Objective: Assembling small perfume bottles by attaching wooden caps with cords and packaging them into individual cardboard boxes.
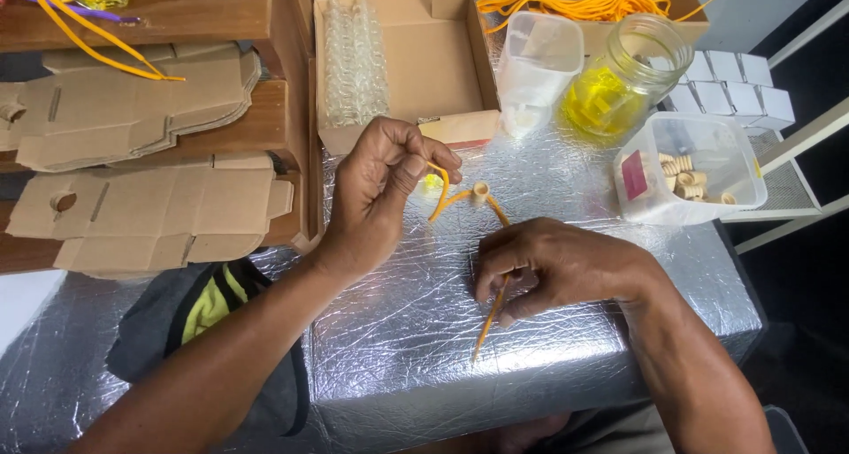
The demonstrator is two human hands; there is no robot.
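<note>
Two hands work one orange cord (460,198) at the middle of the frame, above the foil-covered table (424,330). We see the left hand (385,184) with its fingers pinched shut on the cord's upper end, and the right hand (553,268) with its fingers closed around the lower stretch, whose tail points toward the bottom edge. A small tan bead (480,190) sits on the cord between the hands. At upper right we see a tub (690,167) of similar beads, a glass jar (628,74) beside it, and an open box (416,56) at top centre.
</note>
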